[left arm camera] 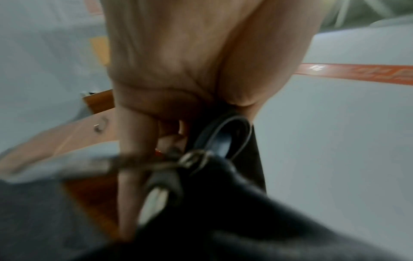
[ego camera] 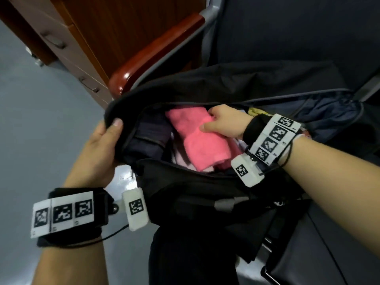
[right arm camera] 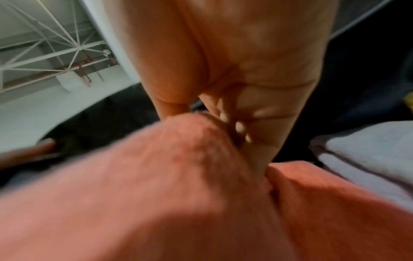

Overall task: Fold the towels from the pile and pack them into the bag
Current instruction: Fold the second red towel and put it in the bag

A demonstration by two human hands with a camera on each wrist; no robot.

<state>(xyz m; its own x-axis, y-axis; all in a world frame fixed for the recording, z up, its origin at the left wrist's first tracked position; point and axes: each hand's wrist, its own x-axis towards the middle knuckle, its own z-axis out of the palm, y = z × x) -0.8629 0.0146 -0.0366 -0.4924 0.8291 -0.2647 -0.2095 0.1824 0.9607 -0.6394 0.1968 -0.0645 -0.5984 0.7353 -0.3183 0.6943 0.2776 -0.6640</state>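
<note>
Grey floor [ego camera: 30, 120] off to the left, with a wooden cabinet [ego camera: 86, 31] of drawers standing on it at the upper left. Dark blue seat [ego camera: 287, 33] filling the right side, edged by a glossy red-brown wooden armrest [ego camera: 156, 52].

Black bag [ego camera: 205, 87] resting against the seat, mouth pulled wide and facing up. Left rim gripped by the left hand [ego camera: 98, 149], thumb over the outer edge, fingers curled behind the fabric; in the left wrist view the same grip seen from below [left arm camera: 170, 74], with piping and a metal zipper pull [left arm camera: 192, 159] just under the fingers, all heavily blurred.

Folded pink towel [ego camera: 195, 136] lying inside the opening, tilted from upper left to lower right, its lower end near the front rim. Right hand [ego camera: 224, 122] reaching in from the right, clasped on the towel's upper end: thumb on top, fingers tucked under the far side. From the right wrist, fingers [right arm camera: 263, 141] sunk into a crease of the pink cloth [right arm camera: 156, 194].

Beneath the pink one, paler folded cloth [ego camera: 181, 159], and a light grey folded piece with a dark stripe [right arm camera: 368, 159] just to the right. Dark folded fabric [ego camera: 148, 136] packed at the left end of the opening.

Black bands with white coded tags [ego camera: 63, 212] on both wrists.
</note>
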